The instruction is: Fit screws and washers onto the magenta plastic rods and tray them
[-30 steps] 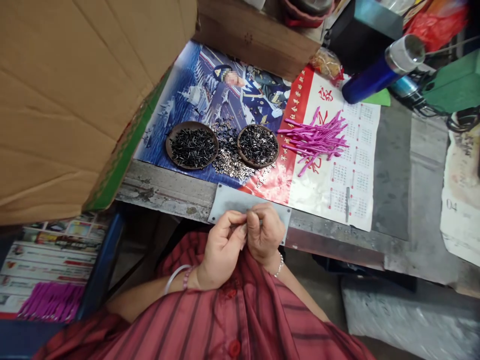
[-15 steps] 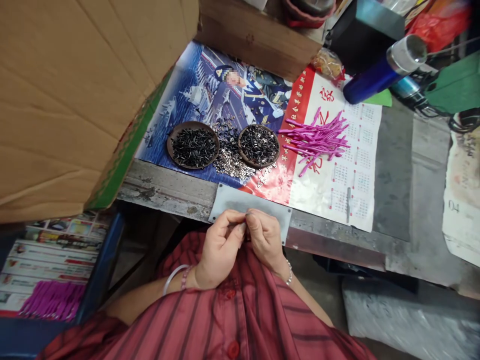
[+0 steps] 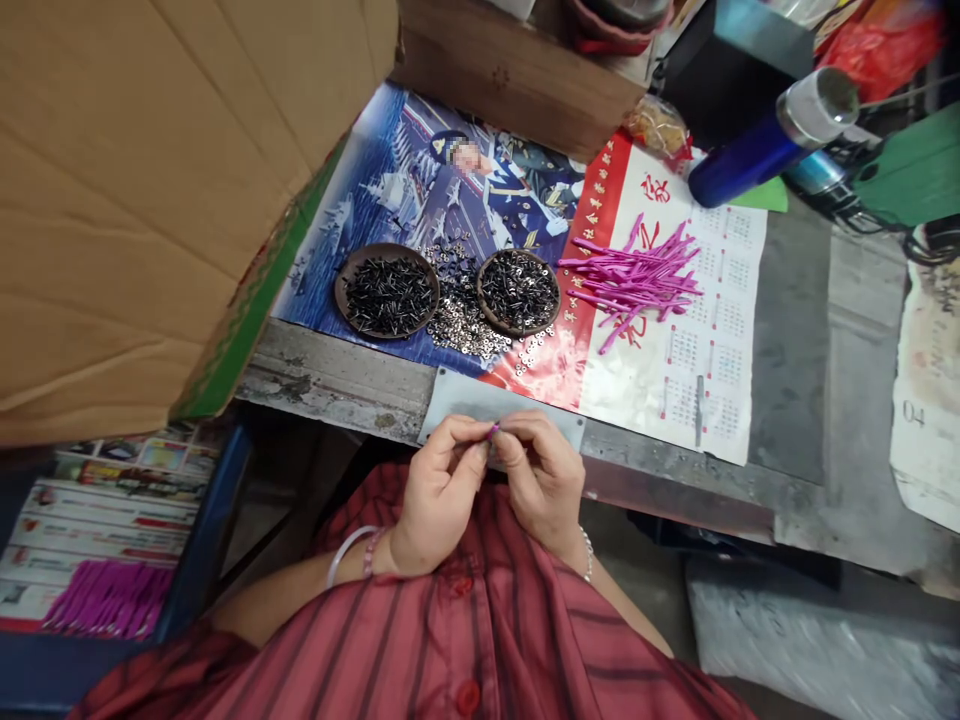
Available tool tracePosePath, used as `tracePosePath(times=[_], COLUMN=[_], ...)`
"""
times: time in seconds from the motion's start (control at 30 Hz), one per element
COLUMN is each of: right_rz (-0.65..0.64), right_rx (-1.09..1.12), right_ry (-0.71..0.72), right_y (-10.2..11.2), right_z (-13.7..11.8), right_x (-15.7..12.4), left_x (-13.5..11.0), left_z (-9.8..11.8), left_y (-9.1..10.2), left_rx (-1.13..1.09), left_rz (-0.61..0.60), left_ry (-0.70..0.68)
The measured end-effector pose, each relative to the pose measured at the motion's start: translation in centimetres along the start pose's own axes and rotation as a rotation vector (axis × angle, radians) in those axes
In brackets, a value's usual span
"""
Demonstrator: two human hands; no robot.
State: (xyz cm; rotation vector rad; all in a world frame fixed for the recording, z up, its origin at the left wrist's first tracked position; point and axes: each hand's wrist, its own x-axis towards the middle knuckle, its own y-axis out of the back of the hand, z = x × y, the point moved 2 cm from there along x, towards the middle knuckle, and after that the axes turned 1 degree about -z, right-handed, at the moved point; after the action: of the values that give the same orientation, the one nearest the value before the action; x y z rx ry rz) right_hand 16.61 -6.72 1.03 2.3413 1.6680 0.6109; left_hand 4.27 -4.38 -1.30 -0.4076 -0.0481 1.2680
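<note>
Over metal plate (image 3: pixel 501 402) — left hand (image 3: pixel 439 497), right hand (image 3: pixel 541 482): fingers (image 3: pixel 474 432) pinch magenta piece (image 3: pixel 493 431), mostly hidden.

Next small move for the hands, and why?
Probably firm the pinch on the magenta piece first: the left hand and right hand meet on it, while the silver washers and black screws lie farther off on the calendar.

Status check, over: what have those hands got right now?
Left hand and right hand together, pinching a small pink piece. Metal plate just beyond them. Pink plastic sticks farther off.
</note>
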Motion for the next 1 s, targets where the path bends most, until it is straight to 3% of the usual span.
tracePosePath(times=[0.27,0.43,0.77,1.0], right_rz=[0.049,-0.047,-0.003,0.024], right_rx=[0.153,0.214,0.206,0.189], right_ry=[-0.16,-0.232,-0.214,-0.232], right_y=[-0.6,-0.68,-0.92,-0.89], right_z=[0.62,0.58,0.55,0.84], right_x=[-0.34,-0.06,0.18,-0.06], left_x=[0.28,0.16,0.1,0.45], left_z=[0.43,0.25,0.11,0.16], left_y=[-0.04,-0.02,0.0,-0.12], left_rx=[0.024,0.036,0.045,0.021], left_rz=[0.021,-0.006,-0.024,0.062], left_ry=[-0.006,-0.026,-0.031,0.045])
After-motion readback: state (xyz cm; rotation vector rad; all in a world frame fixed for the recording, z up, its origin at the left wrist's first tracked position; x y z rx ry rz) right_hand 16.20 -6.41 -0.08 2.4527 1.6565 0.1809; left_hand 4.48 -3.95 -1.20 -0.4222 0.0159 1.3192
